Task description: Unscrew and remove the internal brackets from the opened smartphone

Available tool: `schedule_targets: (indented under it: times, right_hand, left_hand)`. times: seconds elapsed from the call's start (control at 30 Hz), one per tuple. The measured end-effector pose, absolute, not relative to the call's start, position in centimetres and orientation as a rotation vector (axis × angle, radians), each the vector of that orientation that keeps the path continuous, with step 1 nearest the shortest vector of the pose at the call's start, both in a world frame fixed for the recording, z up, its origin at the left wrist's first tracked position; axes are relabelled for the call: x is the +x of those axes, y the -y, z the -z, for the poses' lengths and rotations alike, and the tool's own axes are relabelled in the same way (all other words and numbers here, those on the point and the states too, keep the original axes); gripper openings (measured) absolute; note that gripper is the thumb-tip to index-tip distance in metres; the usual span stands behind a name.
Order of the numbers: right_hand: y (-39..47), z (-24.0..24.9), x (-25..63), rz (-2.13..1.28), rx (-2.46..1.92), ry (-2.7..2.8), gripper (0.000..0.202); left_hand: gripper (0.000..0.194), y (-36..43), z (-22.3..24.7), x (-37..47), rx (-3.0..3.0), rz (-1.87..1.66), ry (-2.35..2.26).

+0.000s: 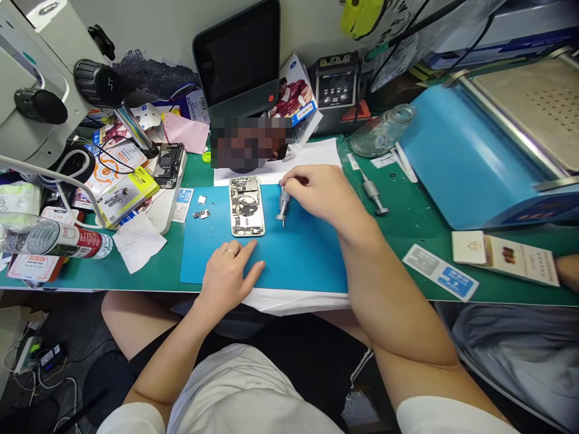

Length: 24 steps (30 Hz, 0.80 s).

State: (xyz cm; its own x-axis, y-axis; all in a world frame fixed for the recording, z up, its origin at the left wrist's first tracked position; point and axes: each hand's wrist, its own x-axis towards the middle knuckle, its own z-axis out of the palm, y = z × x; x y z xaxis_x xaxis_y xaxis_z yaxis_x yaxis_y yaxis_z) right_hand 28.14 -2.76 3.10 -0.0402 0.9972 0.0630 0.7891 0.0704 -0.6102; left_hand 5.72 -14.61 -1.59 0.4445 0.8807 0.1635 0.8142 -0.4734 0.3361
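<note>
An opened phone with its inner parts exposed lies on a blue mat. Just below its lower edge, my left hand rests on the mat with fingers apart and nothing in it; one finger wears a ring. To the right of the phone, my right hand pinches the top of a grey screwdriver, whose tip points down toward the mat. Small metal parts lie left of the phone. A second grey screwdriver rests on the green surface to the right of my right hand.
Clutter at the left includes a plastic bottle, a yellow box and a tissue. A glass jar and a blue machine stand at the right. Another person's hand shows at the right edge beside a carton.
</note>
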Motion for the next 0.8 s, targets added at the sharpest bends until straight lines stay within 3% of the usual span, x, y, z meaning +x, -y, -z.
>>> schedule_targets:
  times: [0.13, 0.37, 0.6, 0.8]
  right_hand:
    - [3.9, -3.0, 26.3, -0.853, -1.479, 1.868, 0.026]
    - [5.7, -1.8, 23.5, -0.815, -1.04, 1.963, 0.022]
    - [5.9, -0.5, 23.4, -0.519, -0.788, 2.066, 0.022]
    - [5.9, -0.2, 23.3, -0.229, -0.583, 2.207, 0.044]
  left_hand:
    - [0.051, 14.7, 1.3, 5.6, 2.403, -0.556, -1.435]
    - [0.043, 14.7, 1.1, 5.5, 2.323, -0.649, -1.421]
    - [0.034, 14.7, 1.0, 5.2, 2.169, -0.761, -1.452]
    - [0.032, 15.3, 0.9, 4.4, 1.889, -0.849, -1.427]
